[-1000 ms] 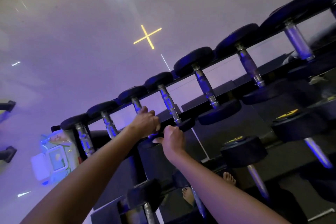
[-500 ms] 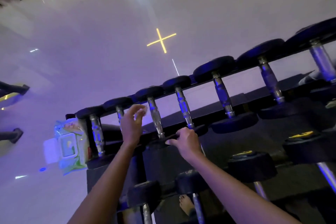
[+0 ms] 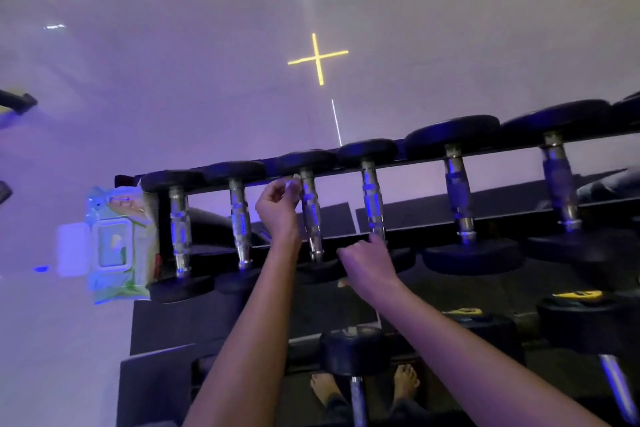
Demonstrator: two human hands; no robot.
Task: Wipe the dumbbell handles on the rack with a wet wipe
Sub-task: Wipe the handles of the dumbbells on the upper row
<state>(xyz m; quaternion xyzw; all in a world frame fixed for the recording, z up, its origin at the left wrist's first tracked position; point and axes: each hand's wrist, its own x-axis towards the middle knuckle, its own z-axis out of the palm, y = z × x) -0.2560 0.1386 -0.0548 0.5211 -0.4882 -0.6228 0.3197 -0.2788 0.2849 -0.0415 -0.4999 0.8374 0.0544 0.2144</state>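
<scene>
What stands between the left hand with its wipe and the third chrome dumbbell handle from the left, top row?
Nothing visible. The left hand pinches the small white wipe right beside the upper end of that knurled chrome handle; whether they touch is unclear.

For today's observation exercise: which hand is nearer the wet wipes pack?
Left. The left hand is at the third handle from the wipes pack; the right hand is farther right, at the fourth handle's base.

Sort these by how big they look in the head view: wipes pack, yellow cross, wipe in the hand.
1. wipes pack
2. yellow cross, though it sits farther away
3. wipe, a small scrap pinched by the left hand
</scene>
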